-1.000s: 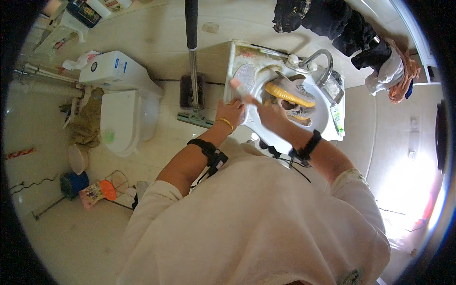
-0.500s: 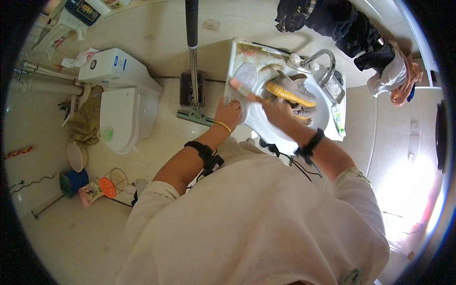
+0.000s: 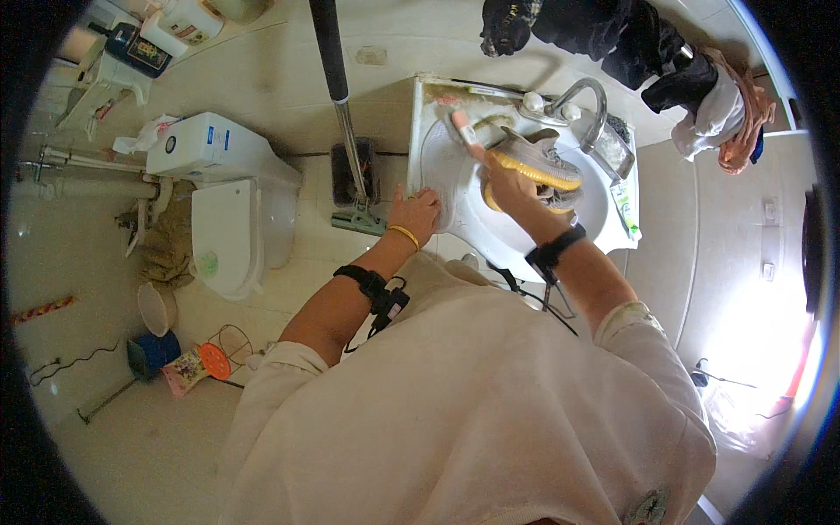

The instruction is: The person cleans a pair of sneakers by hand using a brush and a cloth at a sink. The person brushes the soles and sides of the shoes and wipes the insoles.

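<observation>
My left hand (image 3: 415, 215) is at the left rim of the white washbasin (image 3: 623, 219), fingers bent and pressing on a pale, patterned shoe insole (image 3: 446, 194) that lies there. My right hand (image 3: 510, 185) grips a brush (image 3: 464, 128) with a pinkish end, which points up and left over the insole. Only part of the brush shows; the fist hides the rest. A pair of grey sneakers (image 3: 547, 157) with yellow soles sits in the bowl just beyond my right hand, partly covered by it.
A curved metal faucet (image 3: 598, 101) rises at the basin's back right; a green-and-white tube (image 3: 625, 206) lies on its right rim. A mop (image 3: 343, 114) stands left of the basin, near a toilet (image 3: 226, 232). Dark clothes (image 3: 604, 31) hang at upper right.
My right hand has shifted slightly left, and the brush end has moved up and right. My left hand stays at the insole. The whole view has shifted a little.
</observation>
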The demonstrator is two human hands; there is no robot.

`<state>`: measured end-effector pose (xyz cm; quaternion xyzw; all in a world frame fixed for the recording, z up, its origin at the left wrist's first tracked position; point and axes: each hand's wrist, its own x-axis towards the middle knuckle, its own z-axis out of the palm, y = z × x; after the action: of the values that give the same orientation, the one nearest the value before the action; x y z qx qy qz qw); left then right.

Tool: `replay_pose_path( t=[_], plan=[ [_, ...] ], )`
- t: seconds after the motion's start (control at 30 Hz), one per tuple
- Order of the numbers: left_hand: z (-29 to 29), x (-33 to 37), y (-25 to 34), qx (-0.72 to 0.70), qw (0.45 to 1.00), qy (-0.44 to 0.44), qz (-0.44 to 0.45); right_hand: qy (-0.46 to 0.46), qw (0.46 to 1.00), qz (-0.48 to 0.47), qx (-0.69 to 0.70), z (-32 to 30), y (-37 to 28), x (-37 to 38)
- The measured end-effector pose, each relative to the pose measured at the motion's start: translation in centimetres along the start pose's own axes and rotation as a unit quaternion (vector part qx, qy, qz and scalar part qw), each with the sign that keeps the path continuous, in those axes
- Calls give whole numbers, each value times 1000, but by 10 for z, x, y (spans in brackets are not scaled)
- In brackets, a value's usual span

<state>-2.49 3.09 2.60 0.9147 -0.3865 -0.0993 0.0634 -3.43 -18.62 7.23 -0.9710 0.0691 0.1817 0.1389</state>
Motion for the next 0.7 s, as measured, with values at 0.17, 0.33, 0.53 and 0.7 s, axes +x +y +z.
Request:
replay_pose_path(
  t=[0.17,0.33,0.53,0.7],
  plan=[
    [-8,2,-2,-15,999,-36,1,21,992,-111,61,34,19,-57],
    [-11,0,-1,-12,997,-72,-2,2,989,-92,-115,4,7,-25],
    [-7,3,-3,41,997,-58,17,-22,988,-101,-116,-6,0,-7],
    [-8,-3,-2,10,999,-31,5,-64,991,-46,-104,-18,-7,-36]
  ],
)
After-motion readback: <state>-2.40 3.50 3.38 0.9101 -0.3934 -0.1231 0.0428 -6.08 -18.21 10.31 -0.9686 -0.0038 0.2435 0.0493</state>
